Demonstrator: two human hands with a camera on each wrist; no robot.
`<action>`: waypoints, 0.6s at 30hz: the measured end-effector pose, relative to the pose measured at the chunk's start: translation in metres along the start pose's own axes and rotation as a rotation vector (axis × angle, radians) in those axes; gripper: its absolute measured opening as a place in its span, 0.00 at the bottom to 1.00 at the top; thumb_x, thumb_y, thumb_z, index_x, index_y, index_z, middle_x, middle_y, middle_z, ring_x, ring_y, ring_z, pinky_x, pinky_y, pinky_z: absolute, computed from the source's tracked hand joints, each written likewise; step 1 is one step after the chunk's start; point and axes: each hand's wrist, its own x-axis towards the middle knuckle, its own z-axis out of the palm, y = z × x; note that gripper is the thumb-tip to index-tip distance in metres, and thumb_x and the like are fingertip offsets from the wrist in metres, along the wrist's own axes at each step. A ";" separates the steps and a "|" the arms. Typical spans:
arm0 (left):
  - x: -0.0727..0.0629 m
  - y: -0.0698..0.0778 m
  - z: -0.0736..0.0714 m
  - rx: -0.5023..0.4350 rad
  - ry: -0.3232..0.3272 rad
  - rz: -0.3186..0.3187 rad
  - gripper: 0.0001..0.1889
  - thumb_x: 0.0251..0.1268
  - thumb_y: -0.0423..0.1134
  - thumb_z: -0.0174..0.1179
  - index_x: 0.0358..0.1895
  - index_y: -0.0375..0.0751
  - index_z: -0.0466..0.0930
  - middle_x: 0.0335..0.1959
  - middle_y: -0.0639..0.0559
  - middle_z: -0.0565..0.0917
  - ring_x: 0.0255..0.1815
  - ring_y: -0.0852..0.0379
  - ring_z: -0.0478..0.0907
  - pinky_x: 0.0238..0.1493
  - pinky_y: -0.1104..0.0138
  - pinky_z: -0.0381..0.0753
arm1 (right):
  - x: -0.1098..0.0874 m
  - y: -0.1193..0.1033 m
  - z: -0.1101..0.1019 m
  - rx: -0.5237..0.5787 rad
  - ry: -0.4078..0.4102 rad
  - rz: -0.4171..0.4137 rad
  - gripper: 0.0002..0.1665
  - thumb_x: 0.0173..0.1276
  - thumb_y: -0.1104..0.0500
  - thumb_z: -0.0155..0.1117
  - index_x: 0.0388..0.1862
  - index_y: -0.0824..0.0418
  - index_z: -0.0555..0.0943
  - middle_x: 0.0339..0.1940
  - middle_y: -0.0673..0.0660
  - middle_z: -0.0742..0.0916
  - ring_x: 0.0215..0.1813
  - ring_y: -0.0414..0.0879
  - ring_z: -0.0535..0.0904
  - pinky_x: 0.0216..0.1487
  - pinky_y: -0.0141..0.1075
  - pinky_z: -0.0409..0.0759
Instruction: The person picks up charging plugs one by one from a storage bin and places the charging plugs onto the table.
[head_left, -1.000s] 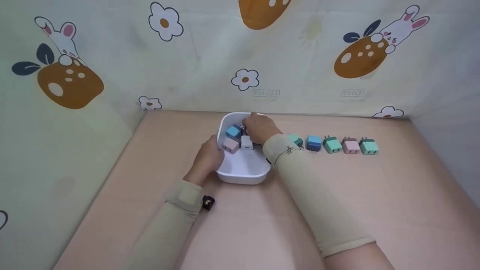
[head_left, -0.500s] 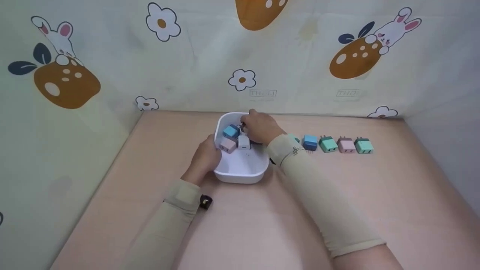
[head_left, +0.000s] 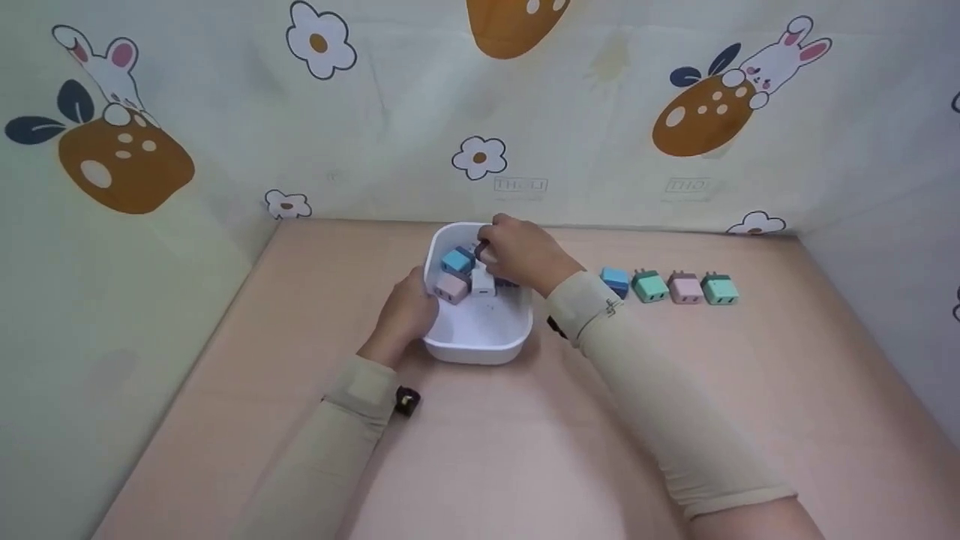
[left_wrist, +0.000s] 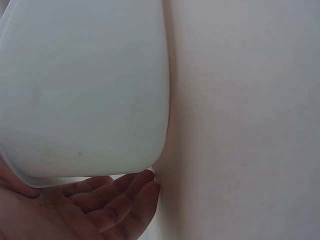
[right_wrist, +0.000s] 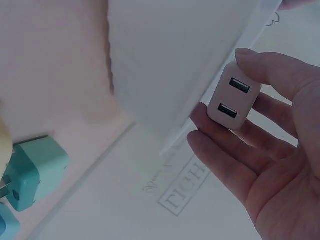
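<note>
A white plastic bin [head_left: 474, 354] stands in the middle of the head view. My left hand [head_left: 409, 309] grips its left wall, thumb at the rim and fingers [left_wrist: 120, 200] along the outside. My right hand [head_left: 529, 253] is over the bin's far right part. It pinches a pink USB wall charger [right_wrist: 234, 96] between thumb and fingers, the two ports facing the right wrist camera. Inside the bin lie a blue charger [head_left: 456, 261], a pink-and-brown charger [head_left: 451, 288] and a white charger [head_left: 483, 283]. More of the bin's contents are hidden under my right hand.
Right of the bin, a row of chargers lies on the table [head_left: 465, 465]: blue [head_left: 615, 282], green [head_left: 649, 287], pink [head_left: 685, 289] and green [head_left: 720, 289]. Another green charger [right_wrist: 45, 167] shows in the right wrist view. A patterned wall covering [head_left: 397, 112] rises behind.
My right hand has shifted slightly within the bin, and its sleeve now covers the nearest green charger of the row. The left hand keeps its grip. The whole head view has drifted a little.
</note>
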 end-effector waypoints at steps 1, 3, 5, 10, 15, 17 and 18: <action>0.000 0.000 -0.001 -0.001 -0.001 0.000 0.29 0.81 0.30 0.45 0.82 0.36 0.59 0.79 0.36 0.70 0.77 0.36 0.70 0.78 0.43 0.67 | -0.002 -0.002 -0.002 0.013 0.009 0.002 0.29 0.74 0.55 0.74 0.71 0.58 0.81 0.61 0.60 0.84 0.57 0.53 0.84 0.68 0.47 0.83; 0.000 0.000 -0.002 0.000 -0.001 0.000 0.29 0.82 0.31 0.46 0.82 0.36 0.59 0.79 0.37 0.70 0.77 0.36 0.71 0.78 0.43 0.68 | -0.006 -0.004 -0.005 0.041 0.027 0.005 0.29 0.73 0.55 0.75 0.71 0.58 0.81 0.61 0.59 0.84 0.57 0.52 0.84 0.68 0.46 0.83; 0.000 -0.001 -0.002 0.008 -0.001 0.006 0.29 0.81 0.30 0.46 0.82 0.35 0.60 0.78 0.36 0.71 0.76 0.36 0.72 0.77 0.43 0.68 | -0.011 -0.006 -0.007 0.067 0.041 0.006 0.30 0.72 0.55 0.76 0.71 0.58 0.81 0.62 0.59 0.84 0.57 0.52 0.84 0.68 0.46 0.82; 0.001 -0.001 -0.001 0.029 0.007 0.016 0.27 0.81 0.30 0.46 0.79 0.33 0.62 0.75 0.35 0.74 0.73 0.38 0.76 0.76 0.44 0.71 | -0.023 -0.007 -0.010 0.108 0.076 -0.010 0.31 0.70 0.55 0.78 0.70 0.59 0.82 0.61 0.58 0.84 0.58 0.52 0.84 0.68 0.46 0.83; 0.002 0.000 -0.001 0.027 -0.006 0.008 0.27 0.81 0.31 0.46 0.80 0.33 0.62 0.75 0.35 0.74 0.73 0.38 0.75 0.76 0.43 0.71 | -0.037 -0.006 -0.012 0.121 0.129 -0.020 0.30 0.68 0.55 0.80 0.67 0.58 0.84 0.56 0.56 0.85 0.55 0.50 0.84 0.65 0.43 0.85; 0.002 -0.001 -0.001 0.021 -0.009 0.002 0.27 0.82 0.31 0.46 0.80 0.34 0.61 0.76 0.35 0.73 0.74 0.38 0.75 0.77 0.43 0.69 | -0.042 -0.005 -0.012 0.128 0.140 -0.013 0.30 0.67 0.55 0.81 0.67 0.58 0.84 0.55 0.55 0.85 0.55 0.49 0.84 0.65 0.43 0.85; 0.002 0.000 -0.002 0.018 -0.009 -0.002 0.28 0.82 0.31 0.46 0.81 0.35 0.61 0.76 0.36 0.73 0.74 0.38 0.74 0.77 0.43 0.69 | -0.043 -0.004 -0.012 0.136 0.143 -0.004 0.31 0.66 0.55 0.81 0.67 0.57 0.84 0.55 0.55 0.85 0.55 0.49 0.84 0.65 0.43 0.85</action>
